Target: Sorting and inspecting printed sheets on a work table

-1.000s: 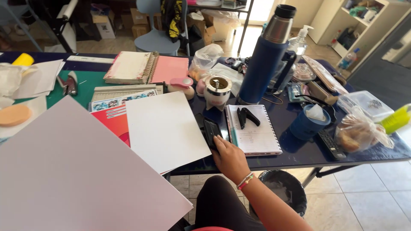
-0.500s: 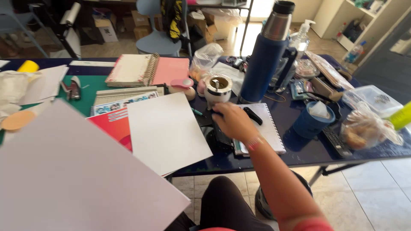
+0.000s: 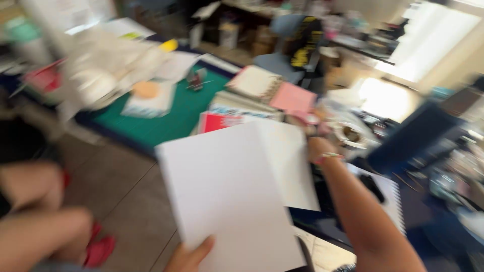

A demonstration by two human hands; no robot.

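The whole view is motion-blurred. My left hand (image 3: 190,257) shows at the bottom edge, its thumb pressed on the lower edge of a large white sheet (image 3: 227,201) held up off the table. My right hand (image 3: 318,147), a bracelet on its wrist, reaches over the table to the far right edge of a second white sheet (image 3: 290,166), close to a metal cup (image 3: 350,135). Blur hides whether those fingers grip anything.
A green cutting mat (image 3: 171,111), a red booklet (image 3: 217,122), a pink notebook (image 3: 292,96) and a spiral notebook (image 3: 254,81) cover the dark table. A tall blue flask (image 3: 411,138) and a spiral notepad (image 3: 390,194) lie right. My knees (image 3: 40,211) are left, over tile floor.
The view has swung left and tilted. The large white sheet has come up off the table in my left hand. My right hand has moved from the notepad towards the cup and second sheet.
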